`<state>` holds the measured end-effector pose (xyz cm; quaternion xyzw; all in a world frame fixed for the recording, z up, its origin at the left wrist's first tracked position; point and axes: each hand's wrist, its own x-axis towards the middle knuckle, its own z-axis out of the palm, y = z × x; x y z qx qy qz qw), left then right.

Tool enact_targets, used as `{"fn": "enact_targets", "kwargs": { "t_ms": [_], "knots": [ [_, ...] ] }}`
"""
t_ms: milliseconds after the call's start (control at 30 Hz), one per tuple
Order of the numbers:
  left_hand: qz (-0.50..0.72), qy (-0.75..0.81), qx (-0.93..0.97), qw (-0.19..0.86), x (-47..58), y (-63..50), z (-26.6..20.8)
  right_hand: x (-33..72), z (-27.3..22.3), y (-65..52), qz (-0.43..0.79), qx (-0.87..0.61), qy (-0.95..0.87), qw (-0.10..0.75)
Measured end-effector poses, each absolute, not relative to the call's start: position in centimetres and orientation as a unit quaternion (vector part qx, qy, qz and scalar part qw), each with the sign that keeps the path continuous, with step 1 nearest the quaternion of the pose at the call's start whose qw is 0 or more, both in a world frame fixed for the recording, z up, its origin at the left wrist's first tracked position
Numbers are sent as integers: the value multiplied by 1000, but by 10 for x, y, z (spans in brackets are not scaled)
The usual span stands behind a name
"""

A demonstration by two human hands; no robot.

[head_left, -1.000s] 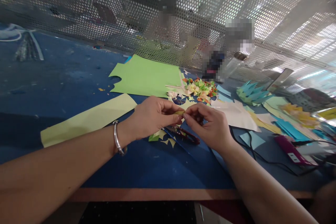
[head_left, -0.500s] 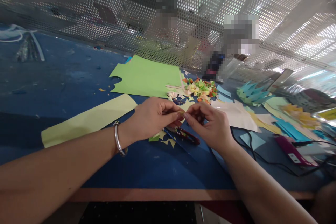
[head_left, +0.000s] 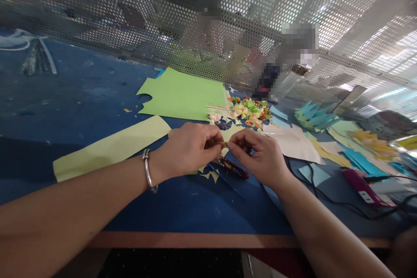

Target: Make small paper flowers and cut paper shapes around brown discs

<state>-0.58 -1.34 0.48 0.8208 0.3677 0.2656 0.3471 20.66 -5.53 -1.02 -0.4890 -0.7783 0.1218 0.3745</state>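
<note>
My left hand (head_left: 193, 147) and my right hand (head_left: 260, 153) meet over the table, thumbs and fingertips closed on a small yellowish paper piece (head_left: 224, 143) between them. Most of that piece is hidden by the fingers. Just beneath the hands lie dark red-handled scissors (head_left: 239, 171), a thin blue stick (head_left: 228, 182) and jagged yellow paper scraps (head_left: 211, 175). Beyond the hands sits a pile of small folded paper flowers (head_left: 250, 110) in green, cream and orange.
A green sheet (head_left: 182, 95) with cut-out notches lies behind; a pale yellow strip (head_left: 110, 150) is at left. To the right are a cream sheet (head_left: 293, 141), a blue spiky paper piece (head_left: 314, 115), a purple power strip (head_left: 365, 187) and black cables (head_left: 339, 204). A perforated metal screen (head_left: 156, 34) stands behind.
The fingertips have shifted slightly on the paper piece, and the left fingers have curled in more. The green scrap under my left hand is now mostly covered.
</note>
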Motion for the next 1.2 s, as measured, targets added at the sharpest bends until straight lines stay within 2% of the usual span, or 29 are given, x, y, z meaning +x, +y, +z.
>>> {"fn": "enact_targets", "kwargs": {
  "t_ms": [133, 567, 733, 967, 1200],
  "knots": [
    [256, 369, 845, 288, -5, -12, 4, 206, -10, -55, 133, -488, -787, 354],
    [282, 329, 863, 261, 0, -16, 0, 202, -8, -59, 132, -485, -782, 370],
    [238, 331, 881, 241, 0, -13, 0, 200, -9, -60, 110, -489, -793, 347],
    [169, 378, 870, 269, -9, -9, 6, 202, -11, -58, 113, -500, -786, 346],
    [269, 335, 847, 313, -4, -12, 5, 203, -10, -57, 150, -498, -781, 346]
  ]
}}
